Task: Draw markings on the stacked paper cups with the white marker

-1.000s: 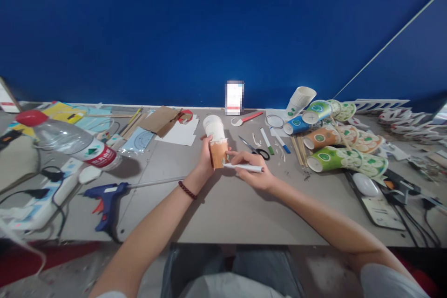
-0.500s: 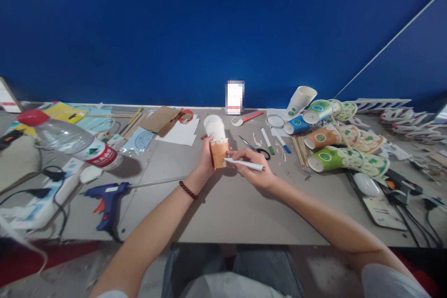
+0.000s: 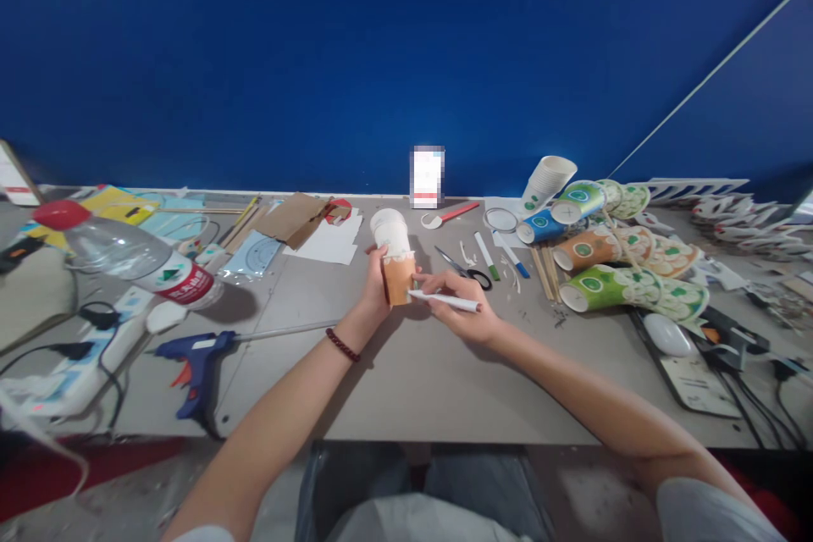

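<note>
Near the middle of the view, my left hand (image 3: 373,292) is wrapped round the left side of an orange paper cup piece (image 3: 400,281). White cups (image 3: 389,230) extend from its far end, tilted away from me. My right hand (image 3: 462,305) grips a white marker (image 3: 448,300), whose tip is at the orange surface on its right side. Black-handled scissors (image 3: 478,278) lie just beyond my right hand, beside a green-ended marker (image 3: 487,256) and a blue-ended marker (image 3: 511,256).
At the left are a big water bottle (image 3: 136,258), a blue glue gun (image 3: 200,364) and a power strip (image 3: 89,364). Stacked cups (image 3: 597,288) and wooden sticks (image 3: 547,273) lie at the right. A phone (image 3: 428,178) stands against the blue wall.
</note>
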`<state>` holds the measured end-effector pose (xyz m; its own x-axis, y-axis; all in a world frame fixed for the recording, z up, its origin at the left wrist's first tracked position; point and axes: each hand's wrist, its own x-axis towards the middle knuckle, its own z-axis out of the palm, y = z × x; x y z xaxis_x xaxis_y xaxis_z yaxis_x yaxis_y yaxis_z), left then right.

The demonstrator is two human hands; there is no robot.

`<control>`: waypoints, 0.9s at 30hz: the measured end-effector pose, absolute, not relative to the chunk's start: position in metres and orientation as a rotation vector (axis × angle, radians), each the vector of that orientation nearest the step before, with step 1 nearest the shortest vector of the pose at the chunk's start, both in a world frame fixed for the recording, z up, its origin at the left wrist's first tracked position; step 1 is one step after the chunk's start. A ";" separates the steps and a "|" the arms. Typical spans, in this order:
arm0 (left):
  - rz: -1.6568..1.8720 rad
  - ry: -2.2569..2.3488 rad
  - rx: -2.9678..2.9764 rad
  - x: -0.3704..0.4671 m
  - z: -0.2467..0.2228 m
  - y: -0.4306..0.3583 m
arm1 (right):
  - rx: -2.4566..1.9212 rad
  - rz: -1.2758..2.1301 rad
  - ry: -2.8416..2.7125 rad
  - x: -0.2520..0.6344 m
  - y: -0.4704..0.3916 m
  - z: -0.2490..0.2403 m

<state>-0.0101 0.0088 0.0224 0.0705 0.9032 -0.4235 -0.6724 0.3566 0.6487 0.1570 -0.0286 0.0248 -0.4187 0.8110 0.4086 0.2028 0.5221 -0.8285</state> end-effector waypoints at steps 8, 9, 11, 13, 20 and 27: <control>1.209 0.899 0.319 -0.010 0.023 0.009 | -0.874 0.924 -1.899 0.157 -0.030 0.025; 1.204 0.893 0.313 -0.010 0.023 0.009 | -0.889 0.921 -1.876 0.157 -0.029 0.025; 1.198 0.886 0.303 -0.010 0.024 0.008 | -0.897 0.918 -1.848 0.156 -0.029 0.024; 1.209 0.896 0.301 -0.010 0.023 0.009 | -0.877 0.929 -1.868 0.156 -0.029 0.024; 1.223 0.912 0.316 -0.010 0.022 0.008 | -0.821 0.947 -1.935 0.158 -0.029 0.029; 1.220 0.907 0.314 -0.009 0.025 0.008 | -0.899 0.958 -1.888 0.156 -0.029 0.026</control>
<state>-0.0092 0.0078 0.0251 0.0587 0.9017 -0.4283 -0.6695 0.3538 0.6531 0.1565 -0.0293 0.0262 -0.4117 0.8450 0.3412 0.2240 0.4567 -0.8609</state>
